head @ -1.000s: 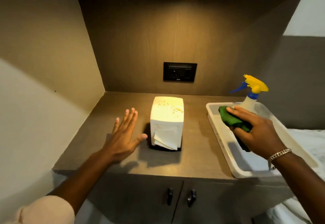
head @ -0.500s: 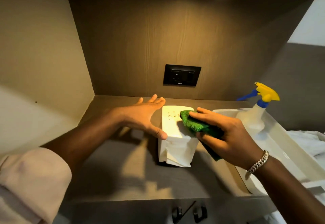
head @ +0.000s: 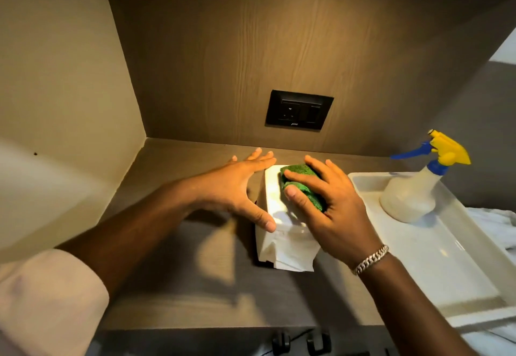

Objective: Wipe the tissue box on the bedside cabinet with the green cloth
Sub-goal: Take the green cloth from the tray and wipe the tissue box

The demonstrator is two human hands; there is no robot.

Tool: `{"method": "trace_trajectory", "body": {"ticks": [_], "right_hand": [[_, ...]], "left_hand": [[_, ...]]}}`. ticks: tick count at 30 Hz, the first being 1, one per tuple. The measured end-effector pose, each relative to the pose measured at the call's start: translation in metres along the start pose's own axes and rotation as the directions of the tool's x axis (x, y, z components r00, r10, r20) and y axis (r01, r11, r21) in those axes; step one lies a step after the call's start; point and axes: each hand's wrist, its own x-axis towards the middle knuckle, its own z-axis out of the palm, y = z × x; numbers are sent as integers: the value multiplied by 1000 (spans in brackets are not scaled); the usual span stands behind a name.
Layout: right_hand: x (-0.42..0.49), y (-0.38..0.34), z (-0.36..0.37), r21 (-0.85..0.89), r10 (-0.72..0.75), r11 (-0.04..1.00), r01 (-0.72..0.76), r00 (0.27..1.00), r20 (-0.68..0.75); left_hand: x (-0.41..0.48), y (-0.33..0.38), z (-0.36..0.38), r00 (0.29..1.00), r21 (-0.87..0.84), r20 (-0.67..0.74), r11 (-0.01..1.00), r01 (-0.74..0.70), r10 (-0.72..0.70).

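A white tissue box (head: 275, 241) stands in the middle of the brown bedside cabinet top (head: 173, 280), with a tissue hanging out of its front. My right hand (head: 332, 210) presses a folded green cloth (head: 303, 186) flat onto the top of the box. My left hand (head: 237, 188) lies against the box's left side, fingers spread, thumb on the box's top left edge. Most of the box top is hidden under my hands and the cloth.
A white tray (head: 435, 269) sits at the right end of the cabinet, holding a spray bottle (head: 413, 188) with a yellow and blue trigger head. A black wall socket (head: 298, 110) is on the back panel. Cabinet door handles (head: 297, 341) show below the front edge.
My right hand carried the green cloth from the tray over to the top of the tissue box. My left hand moved in from the cabinet top to brace the box's left side.
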Motion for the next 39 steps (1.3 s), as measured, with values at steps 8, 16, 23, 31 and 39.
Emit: {"method": "trace_trajectory", "body": {"ticks": [8,16,23,31,39], "right_hand": [[-14,-6,8,-167,-217,958,232,971,100],[-21,-17,19,-227,-30,974,16,998,-59],[3,-18,10,-292,-154,938,187,979,130],[20,1,3,-170,57,984,-62,998,-36],[-42,47,-21,298,237,937,-185,960,-148]], "left_hand": [[1,-5,1,1000,-38,-2,999,-17,17],[0,-5,4,1000,-72,-23,997,0,-2],[3,-5,0,1000,-40,3,999,24,-24],[-3,13,-5,996,-14,31,997,80,-79],[20,54,-16,950,332,225,934,136,-218]]}}
